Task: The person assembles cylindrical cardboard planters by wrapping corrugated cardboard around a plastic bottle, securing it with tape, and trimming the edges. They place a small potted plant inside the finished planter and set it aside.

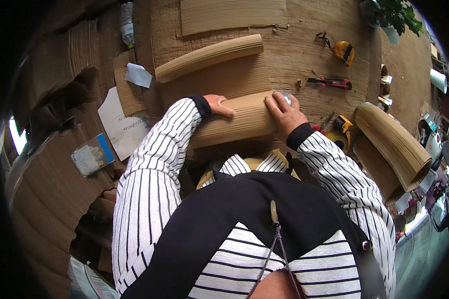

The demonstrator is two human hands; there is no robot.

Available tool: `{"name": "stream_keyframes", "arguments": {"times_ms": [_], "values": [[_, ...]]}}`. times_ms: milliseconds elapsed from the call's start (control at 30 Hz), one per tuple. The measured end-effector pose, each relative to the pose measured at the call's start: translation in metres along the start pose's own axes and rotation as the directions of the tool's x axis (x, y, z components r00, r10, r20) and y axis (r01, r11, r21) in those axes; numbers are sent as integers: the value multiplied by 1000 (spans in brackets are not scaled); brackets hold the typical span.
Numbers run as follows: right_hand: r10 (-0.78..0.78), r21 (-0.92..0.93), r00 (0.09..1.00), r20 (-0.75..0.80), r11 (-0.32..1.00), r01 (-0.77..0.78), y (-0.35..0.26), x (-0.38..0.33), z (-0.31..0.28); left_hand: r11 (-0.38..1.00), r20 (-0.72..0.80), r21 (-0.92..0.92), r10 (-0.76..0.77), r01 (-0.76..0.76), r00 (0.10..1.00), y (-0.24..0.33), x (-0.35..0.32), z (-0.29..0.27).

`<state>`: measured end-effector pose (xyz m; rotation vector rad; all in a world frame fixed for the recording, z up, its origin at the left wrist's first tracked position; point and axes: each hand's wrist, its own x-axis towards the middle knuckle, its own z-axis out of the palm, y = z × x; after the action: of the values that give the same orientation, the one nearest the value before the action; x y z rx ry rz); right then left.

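Note:
A sheet of ribbed corrugated cardboard (pixel 239 119) lies in front of me, its near side curled into a roll and its far edge (pixel 209 59) curling up too. My left hand (pixel 218 105) grips the near roll toward its left end, thumb along the top. At the right end, my right hand (pixel 287 117) presses its curved fingers over the same roll. A small shiny, see-through object (pixel 286 95) shows beside the right fingers; its kind is unclear. Both palms' undersides are hidden.
On the wooden table (pixel 304 65) lie a red and black utility knife (pixel 329 83), an orange tape measure (pixel 343 52) and a yellow one (pixel 342 130). Another cardboard roll (pixel 394 144) stands at right. Stacked cardboard (pixel 50 184), paper (pixel 122 122) and a plastic bottle (pixel 127 25) are left.

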<state>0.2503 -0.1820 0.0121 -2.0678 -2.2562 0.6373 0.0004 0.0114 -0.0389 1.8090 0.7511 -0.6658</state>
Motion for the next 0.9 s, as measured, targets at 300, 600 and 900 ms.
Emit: {"name": "stream_keyframes", "arguments": {"times_ms": [300,600,900], "values": [[60,75,989,133,995,-71,-2,22,-37,983,85,12,-185,185,979,-30,-21,-18],[-13,113,957,291,993,-21,21,67,-59,982,-315,185,97,-39,944,43,-17,4],[-30,149,993,114,989,13,18,71,-47,946,-367,320,171,-48,914,114,13,-1]]}}
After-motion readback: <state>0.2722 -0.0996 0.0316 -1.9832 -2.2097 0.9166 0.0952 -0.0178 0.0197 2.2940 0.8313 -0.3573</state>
